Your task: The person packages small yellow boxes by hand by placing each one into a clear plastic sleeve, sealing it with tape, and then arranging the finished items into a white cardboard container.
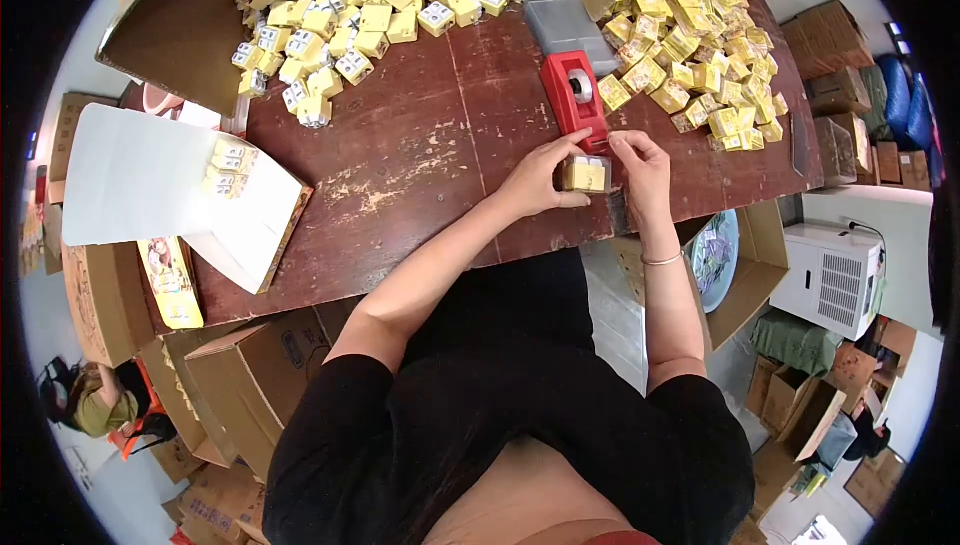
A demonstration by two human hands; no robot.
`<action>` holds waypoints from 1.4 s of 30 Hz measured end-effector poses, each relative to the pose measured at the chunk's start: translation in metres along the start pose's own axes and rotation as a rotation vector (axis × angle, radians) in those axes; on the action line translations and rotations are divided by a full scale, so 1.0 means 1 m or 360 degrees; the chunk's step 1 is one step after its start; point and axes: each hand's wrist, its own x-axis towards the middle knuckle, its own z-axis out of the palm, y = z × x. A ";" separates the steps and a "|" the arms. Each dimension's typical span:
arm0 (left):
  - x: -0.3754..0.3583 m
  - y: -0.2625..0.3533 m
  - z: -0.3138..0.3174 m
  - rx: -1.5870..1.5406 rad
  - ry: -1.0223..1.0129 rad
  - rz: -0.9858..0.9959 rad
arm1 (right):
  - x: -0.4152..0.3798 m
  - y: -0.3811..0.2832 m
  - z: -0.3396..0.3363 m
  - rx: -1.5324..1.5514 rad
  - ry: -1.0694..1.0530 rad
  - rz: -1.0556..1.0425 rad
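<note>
My left hand (540,181) is closed around a small clear box (585,174) with yellow and white contents, near the table's front edge. Just beyond it stands a red tape dispenser (573,100) with a roll in it, and my left fingertips reach its near end. My right hand (643,173) is beside that same end, thumb and forefinger pinched together. Whatever lies between those fingertips is too small to make out. Behind the dispenser is a grey plastic case (568,25).
Many yellow-and-white small boxes (370,20) are heaped at the back left, and a pile of yellow boxes (690,45) at the right. An open white-lined carton (240,235) sits on the left. Cardboard boxes (245,375) stand below the table (400,155). Another person (100,400) is at far left.
</note>
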 end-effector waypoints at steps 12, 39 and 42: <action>-0.019 0.011 -0.003 -0.0015 0.0263 -0.0094 | -0.019 0.027 -0.014 -0.0478 0.0153 0.0186; -0.041 0.049 -0.013 -0.1234 0.0334 -0.0452 | -0.067 -0.012 0.025 0.0656 -0.0241 0.0489; -0.039 0.043 0.013 -0.1823 0.0564 -0.0465 | -0.076 -0.025 0.046 0.0989 -0.0087 0.0528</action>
